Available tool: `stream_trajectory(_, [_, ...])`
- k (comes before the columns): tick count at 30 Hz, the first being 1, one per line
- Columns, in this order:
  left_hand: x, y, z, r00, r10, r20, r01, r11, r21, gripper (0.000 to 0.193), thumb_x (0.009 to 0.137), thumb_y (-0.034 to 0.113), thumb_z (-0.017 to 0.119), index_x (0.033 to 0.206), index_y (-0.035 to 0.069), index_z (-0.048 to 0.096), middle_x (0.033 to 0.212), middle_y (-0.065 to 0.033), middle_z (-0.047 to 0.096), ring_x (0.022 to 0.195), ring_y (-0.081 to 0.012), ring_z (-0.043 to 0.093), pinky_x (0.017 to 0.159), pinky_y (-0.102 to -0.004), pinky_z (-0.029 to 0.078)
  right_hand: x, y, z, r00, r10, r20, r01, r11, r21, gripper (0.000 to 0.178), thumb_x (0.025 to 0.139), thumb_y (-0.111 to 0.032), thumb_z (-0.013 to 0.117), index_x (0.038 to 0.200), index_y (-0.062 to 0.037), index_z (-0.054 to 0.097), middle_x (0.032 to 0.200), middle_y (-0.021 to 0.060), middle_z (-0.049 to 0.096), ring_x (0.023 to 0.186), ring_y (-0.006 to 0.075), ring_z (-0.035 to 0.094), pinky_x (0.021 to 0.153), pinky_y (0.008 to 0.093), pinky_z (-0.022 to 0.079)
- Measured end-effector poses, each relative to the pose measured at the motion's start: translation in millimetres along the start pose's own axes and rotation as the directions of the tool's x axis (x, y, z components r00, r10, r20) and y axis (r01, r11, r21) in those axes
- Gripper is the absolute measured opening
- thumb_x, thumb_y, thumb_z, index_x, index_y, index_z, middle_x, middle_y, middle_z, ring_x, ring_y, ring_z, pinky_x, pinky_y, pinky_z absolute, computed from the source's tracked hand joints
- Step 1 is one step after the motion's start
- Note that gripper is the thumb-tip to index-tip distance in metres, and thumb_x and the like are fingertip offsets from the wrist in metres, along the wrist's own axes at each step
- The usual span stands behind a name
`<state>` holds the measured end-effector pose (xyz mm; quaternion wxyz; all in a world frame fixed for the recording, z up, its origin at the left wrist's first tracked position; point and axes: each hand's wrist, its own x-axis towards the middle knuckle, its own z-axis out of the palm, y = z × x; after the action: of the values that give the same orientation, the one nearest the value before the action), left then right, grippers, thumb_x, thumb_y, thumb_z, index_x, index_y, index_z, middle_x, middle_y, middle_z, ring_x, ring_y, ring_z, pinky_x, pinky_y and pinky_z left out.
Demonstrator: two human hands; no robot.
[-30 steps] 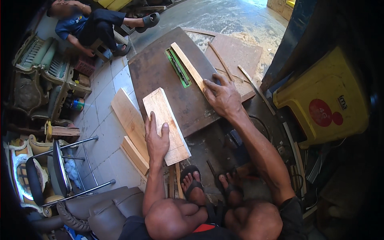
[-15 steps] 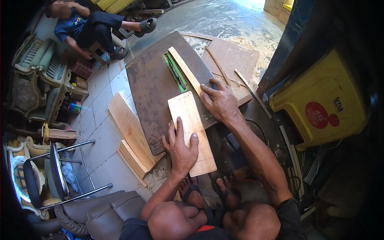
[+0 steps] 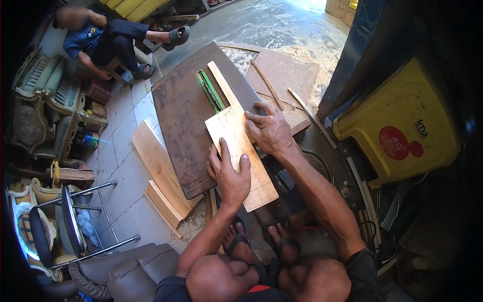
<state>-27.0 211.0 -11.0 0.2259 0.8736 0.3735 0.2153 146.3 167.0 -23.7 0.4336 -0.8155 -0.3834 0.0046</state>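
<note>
- The left hand (image 3: pixel 231 176) lies over a pale wooden board (image 3: pixel 260 180), its thumb set well apart from the fingers; the thumb rests on the upper face and the fingers reach toward the left edge.
- The board sits on the near part of the brown tabletop (image 3: pixel 173 113), slanting away from the person, with its near end jutting past the edge above the feet.
- The right hand (image 3: pixel 271 130) is at the board's right side, fingers partly bent, tips by the edge; whether they grip or only press, I cannot tell.
- A narrow wooden strip (image 3: pixel 222 80) runs away along the tabletop, its near part between the board and the right hand.
- Just left of the strip, a green-edged slot (image 3: pixel 210 90) is set into the tabletop; the board's far end lies just short of it.
- On the tiled floor (image 3: pixel 118 161), left of the tabletop, are a longer board (image 3: pixel 158 156) and a short thick wooden piece (image 3: pixel 165 201).
- Thin sticks (image 3: pixel 266 83) lie on a brown sheet (image 3: pixel 304 75) beyond the tabletop's right side.
- A yellow plastic stool (image 3: pixel 412 105) stands at right.
- At upper left, another person (image 3: pixel 83 45) sits, legs crossed.
</note>
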Motion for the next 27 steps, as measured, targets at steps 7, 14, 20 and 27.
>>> stream_trajectory(7, [9.5, -1.2, -6.6, 0.999, 0.007, 0.034, -0.009, 0.999, 0.039, 0.075, 0.098, 0.033, 0.069, 0.157, -0.004, 0.042, 0.151, -0.0295, 0.042, 0.14, -0.0444, 0.042, 0.119, -0.051, 0.031, -1.2, 2.2, -0.2, 1.0, -0.024, -0.006, 0.024, 1.0, -0.007, 0.032, 0.093, -0.032, 0.067, 0.118, -0.0175, 0.082, 0.138, 0.0147, 0.067, 0.113, 0.0392, 0.067, 0.099, 0.0452, 0.056])
stream_trajectory(14, [12.4, -0.5, -3.3, 0.999, -0.015, 0.033, 0.016, 0.999, -0.027, 0.077, 0.099, 0.039, 0.066, 0.158, -0.003, 0.04, 0.154, -0.0337, 0.036, 0.144, -0.0495, 0.032, 0.122, -0.0583, 0.021, -0.7, -0.9, -4.8, 1.0, -0.018, 0.0, 0.018, 1.0, -0.011, 0.032, 0.093, -0.032, 0.069, 0.118, -0.0166, 0.081, 0.136, 0.0152, 0.068, 0.118, 0.037, 0.068, 0.104, 0.0437, 0.054])
stream_trajectory(20, [11.2, -1.1, 3.3, 0.999, 0.002, -0.046, -0.001, 0.999, 0.035, 0.074, 0.098, 0.033, 0.069, 0.157, -0.001, 0.043, 0.15, -0.0277, 0.042, 0.14, -0.0443, 0.04, 0.12, -0.053, 0.029, 0.2, -2.5, -5.2, 1.0, 0.0, 0.03, 0.001, 0.999, -0.033, 0.032, 0.093, -0.032, 0.07, 0.12, -0.0172, 0.081, 0.137, 0.0145, 0.068, 0.118, 0.0381, 0.067, 0.103, 0.044, 0.054])
stream_trajectory(27, [8.9, -2.3, 3.0, 0.999, -0.01, -0.053, 0.007, 0.999, -0.052, 0.076, 0.096, 0.036, 0.068, 0.156, -0.004, 0.043, 0.153, -0.0289, 0.037, 0.143, -0.0436, 0.034, 0.123, -0.0568, 0.019, 1.4, -3.9, -1.4, 0.999, -0.04, 0.009, 0.04, 0.999, 0.008, 0.032, 0.091, -0.031, 0.069, 0.118, -0.0182, 0.082, 0.137, 0.0155, 0.068, 0.11, 0.0402, 0.067, 0.096, 0.0459, 0.057])
